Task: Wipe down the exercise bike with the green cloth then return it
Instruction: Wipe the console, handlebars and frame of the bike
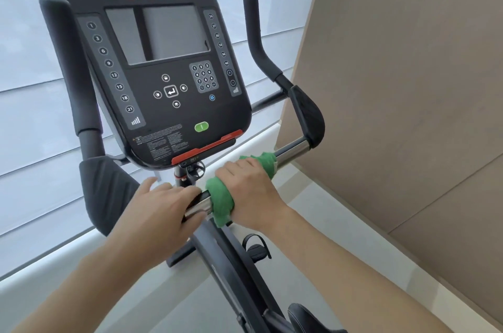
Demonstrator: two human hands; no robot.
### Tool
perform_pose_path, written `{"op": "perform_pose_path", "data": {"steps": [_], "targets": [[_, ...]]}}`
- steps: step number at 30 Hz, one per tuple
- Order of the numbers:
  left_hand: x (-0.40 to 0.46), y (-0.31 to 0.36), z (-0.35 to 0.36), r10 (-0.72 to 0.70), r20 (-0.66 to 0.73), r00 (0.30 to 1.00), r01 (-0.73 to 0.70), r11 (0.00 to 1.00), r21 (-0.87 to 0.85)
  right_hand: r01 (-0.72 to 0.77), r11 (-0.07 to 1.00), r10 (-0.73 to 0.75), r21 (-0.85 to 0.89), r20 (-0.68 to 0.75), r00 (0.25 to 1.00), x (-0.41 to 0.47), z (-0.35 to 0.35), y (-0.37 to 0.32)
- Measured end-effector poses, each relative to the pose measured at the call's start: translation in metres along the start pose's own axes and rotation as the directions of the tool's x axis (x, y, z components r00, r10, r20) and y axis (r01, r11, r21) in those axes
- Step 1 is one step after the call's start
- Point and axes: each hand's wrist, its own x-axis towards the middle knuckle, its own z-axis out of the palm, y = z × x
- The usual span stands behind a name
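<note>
Pale blinds behind; right hand (251, 193) grip wraps green cloth (221, 200) round chrome handlebar (292, 150), running up-right; left hand (160, 210) rests flat beside.

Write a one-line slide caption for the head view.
Right hand wraps the green cloth around the bike's chrome handlebar while the left hand rests on it below the console.

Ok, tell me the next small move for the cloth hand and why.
Probably slide the right hand, which grips the green cloth wrapped around the chrome handlebar, outward toward the black end grip. The bare chrome stretch beyond the cloth looks not yet covered, and the left hand rests on the bar near the stem, seemingly steadying it.
</note>
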Motion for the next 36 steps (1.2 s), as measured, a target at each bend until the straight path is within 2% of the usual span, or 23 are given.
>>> {"op": "perform_pose_path", "data": {"steps": [4,8,10,12,14,20,22,23,25,26,28,31,34,36], "targets": [[-0.02,-0.056,-0.008,0.049,-0.157,0.986,-0.054,0.998,-0.024,0.151,0.988,-0.149,0.026,-0.055,0.987,0.015,0.02,-0.066],[-0.022,-0.058,0.006,0.026,-0.379,0.925,-0.061,0.995,-0.079,0.164,0.983,-0.153,0.081,-0.128,0.98,0.014,0.027,-0.074],[-0.023,-0.06,0.009,0.024,-0.386,0.922,-0.065,0.993,-0.093,0.242,0.966,-0.229,0.087,-0.133,0.964,0.016,0.023,-0.061],[-0.023,-0.063,0.009,0.056,-0.368,0.928,-0.095,0.992,-0.089,0.36,0.929,-0.354,0.09,-0.071,0.932,0.022,0.017,-0.042],[-0.023,-0.065,0.009,0.069,-0.369,0.927,-0.11,0.99,-0.091,0.416,0.903,-0.418,0.108,0.004,0.908,0.028,0.011,-0.019],[-0.025,-0.064,0.012,0.043,-0.421,0.906,-0.095,0.99,-0.103,0.306,0.945,-0.311,0.119,0.029,0.95,0.025,-0.006,0.03],[-0.025,-0.061,0.014,0.033,-0.447,0.894,-0.091,0.99,-0.108,0.183,0.977,-0.203,0.112,0.215,0.955,0.031,-0.013,0.031],[-0.025,-0.06,0.015,0.023,-0.467,0.884,-0.089,0.989,-0.119,0.111,0.989,-0.139,0.097,0.351,0.926,0.039,-0.017,0.029],[-0.025,-0.059,0.016,-0.018,-0.529,0.848,-0.084,0.982,-0.168,0.002,0.996,-0.056,0.092,0.589,0.806,0.059,-0.026,0.024],[-0.026,-0.059,0.017,-0.043,-0.559,0.828,-0.083,0.977,-0.197,-0.037,0.993,-0.046,0.11,0.664,0.746,0.067,-0.029,0.021],[-0.027,-0.059,0.019,-0.076,-0.605,0.793,-0.079,0.971,-0.226,-0.066,0.989,-0.05,0.132,0.721,0.692,0.074,-0.032,0.016],[-0.028,-0.057,0.025,-0.122,-0.652,0.749,-0.055,0.968,-0.244,0.0,0.994,-0.075,0.109,0.688,0.722,0.071,-0.032,0.002],[-0.029,-0.057,0.03,-0.165,-0.668,0.726,-0.04,0.959,-0.281,0.111,0.985,-0.164,0.129,0.55,0.819,0.063,-0.024,-0.033],[-0.03,-0.057,0.032,-0.211,-0.665,0.717,-0.014,0.949,-0.316,0.133,0.974,-0.202,0.181,0.441,0.874,0.054,-0.016,-0.059]]}}
